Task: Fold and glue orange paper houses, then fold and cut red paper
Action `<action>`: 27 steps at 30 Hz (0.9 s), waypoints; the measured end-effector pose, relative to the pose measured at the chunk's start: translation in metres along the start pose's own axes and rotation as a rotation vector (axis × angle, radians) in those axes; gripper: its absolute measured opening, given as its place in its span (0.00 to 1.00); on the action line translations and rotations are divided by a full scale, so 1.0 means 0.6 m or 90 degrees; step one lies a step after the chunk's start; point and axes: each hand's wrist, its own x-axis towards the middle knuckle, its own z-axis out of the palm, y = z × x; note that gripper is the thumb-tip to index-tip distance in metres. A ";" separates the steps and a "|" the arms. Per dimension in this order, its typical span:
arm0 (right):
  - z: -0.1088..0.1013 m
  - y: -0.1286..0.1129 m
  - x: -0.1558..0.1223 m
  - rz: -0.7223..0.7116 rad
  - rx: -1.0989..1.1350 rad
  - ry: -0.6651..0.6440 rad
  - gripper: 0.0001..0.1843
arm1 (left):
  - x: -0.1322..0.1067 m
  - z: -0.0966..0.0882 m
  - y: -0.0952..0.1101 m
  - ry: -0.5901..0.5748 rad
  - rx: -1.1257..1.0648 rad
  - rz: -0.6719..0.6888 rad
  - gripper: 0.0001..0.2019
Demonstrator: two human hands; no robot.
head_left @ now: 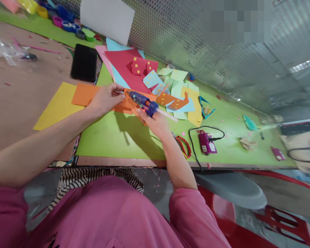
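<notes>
One flat black phone (84, 62) is lying on the green-topped desk (100, 141). Your left hand (105, 98), its forearm slanting inward, is pinching a piece of orange paper (126, 106). Over it, one blue plastic glue gun (139, 99) is pointing its nozzle left, your right hand (158, 123) curling around its handle, forearm angling forward. Further right, one purple box (207, 142) is showing white labelling, too small to read.

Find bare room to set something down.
The green mat is bare between the orange paper at the left hand and the near table edge; a smaller gap separates the purple box and brown scrap. Beyond the hand, red paper and pale-green papers crowd it.
</notes>
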 end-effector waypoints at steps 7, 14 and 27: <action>0.000 0.003 0.002 0.018 -0.007 -0.017 0.31 | -0.003 0.000 0.004 -0.007 0.011 0.000 0.12; -0.002 0.000 0.001 0.027 -0.022 -0.017 0.33 | -0.008 0.002 0.009 0.008 0.043 0.009 0.12; -0.003 0.001 0.001 0.022 0.009 -0.015 0.33 | -0.001 0.001 -0.005 -0.004 0.015 0.015 0.11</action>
